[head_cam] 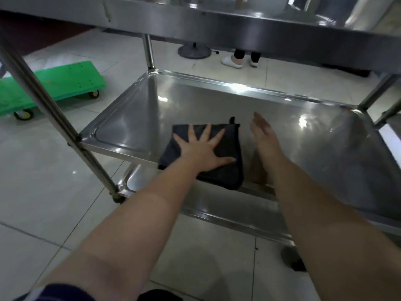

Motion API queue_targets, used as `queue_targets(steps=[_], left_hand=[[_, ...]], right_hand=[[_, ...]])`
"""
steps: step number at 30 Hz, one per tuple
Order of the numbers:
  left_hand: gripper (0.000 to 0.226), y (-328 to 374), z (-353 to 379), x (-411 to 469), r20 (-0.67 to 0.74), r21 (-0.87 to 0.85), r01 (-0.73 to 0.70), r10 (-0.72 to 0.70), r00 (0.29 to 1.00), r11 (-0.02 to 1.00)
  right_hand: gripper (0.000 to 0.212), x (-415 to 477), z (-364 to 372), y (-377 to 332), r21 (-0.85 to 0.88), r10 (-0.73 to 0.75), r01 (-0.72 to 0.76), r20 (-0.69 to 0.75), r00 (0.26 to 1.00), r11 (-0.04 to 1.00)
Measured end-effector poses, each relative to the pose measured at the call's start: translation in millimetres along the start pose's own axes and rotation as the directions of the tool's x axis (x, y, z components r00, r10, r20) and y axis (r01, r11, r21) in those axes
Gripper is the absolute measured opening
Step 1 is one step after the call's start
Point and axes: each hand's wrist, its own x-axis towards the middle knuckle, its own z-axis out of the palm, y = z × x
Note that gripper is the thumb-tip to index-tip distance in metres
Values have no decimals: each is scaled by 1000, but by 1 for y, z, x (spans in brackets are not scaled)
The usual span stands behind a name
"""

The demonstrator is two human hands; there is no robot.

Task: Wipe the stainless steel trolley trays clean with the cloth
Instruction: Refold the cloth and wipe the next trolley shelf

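Cloth point(219, 157): dark, folded, flat on shiny tray point(303, 131).

Likely a commercial back-of-house space — steel trolley point(217, 84), tiled floor point(43, 181), green platform cart point(54, 83).

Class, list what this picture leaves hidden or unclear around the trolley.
Head view throughout:
- Middle tray under the cloth: covered by cloth and left hand.
- Top tray inside: seen from below, cut by top edge.
- Bystander above the feet: blocked by top tray.
- Whether the right hand touches the tray: seen edge-on.
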Motion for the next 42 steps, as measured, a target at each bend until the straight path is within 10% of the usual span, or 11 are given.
queue_targets(steps=[3,9,13,20,25,42], left_hand=[[98,94,16,-1,55,5,-126,125,991,992],[46,99,9,5,-284,-227,-161,93,954,960],[41,60,-7,28,-340,20,-153,150,928,988],[41,54,2,37,-255,48,-270,274,928,962],[35,60,-10,25,-323,58,-299,302,897,952],[17,95,-49,-155,-801,209,-569,473,367,796]], right_hand=[[28,1,-46,-9,215,40,1,-186,982,977],[30,1,-82,6,-266,-64,40,-79,995,963],[42,4,-64,19,-699,30,102,174,984,708],[43,-12,-65,33,-675,-84,90,41,996,733],[19,-28,-59,20,-827,-237,151,22,971,542],[21,-202,-117,-36,-678,-601,383,-109,791,627]])
